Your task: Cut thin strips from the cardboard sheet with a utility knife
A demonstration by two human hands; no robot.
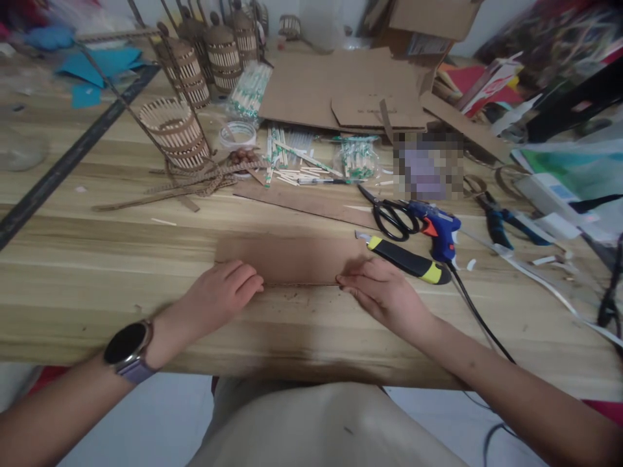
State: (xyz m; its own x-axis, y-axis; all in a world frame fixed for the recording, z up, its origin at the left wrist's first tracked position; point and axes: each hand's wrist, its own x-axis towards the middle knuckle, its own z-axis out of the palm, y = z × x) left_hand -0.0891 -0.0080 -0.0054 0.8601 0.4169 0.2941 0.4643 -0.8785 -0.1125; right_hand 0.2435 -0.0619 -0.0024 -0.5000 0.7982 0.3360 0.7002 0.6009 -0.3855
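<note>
A rectangular strip of brown cardboard [299, 259] lies on the wooden table, its long near edge facing me. My left hand [236, 285], below a wrist with a watch, is closed on the strip's left end, fingers curled over it. At the right end, my right hand [377, 285] pinches the near corner between thumb and fingers. Just beyond the right hand rests a yellow and black utility knife [406, 258]. Behind it are black-handled scissors [393, 215] and a blue glue gun [438, 230].
A long cardboard strip [306, 209] lies farther back. Behind it are matchsticks [299, 174], a tape roll [237, 135] and large cardboard sheets [335, 84]. Small stick lanterns [172, 133] stand at the back left. Pliers [501, 217] and the glue gun's cord [479, 314] are right.
</note>
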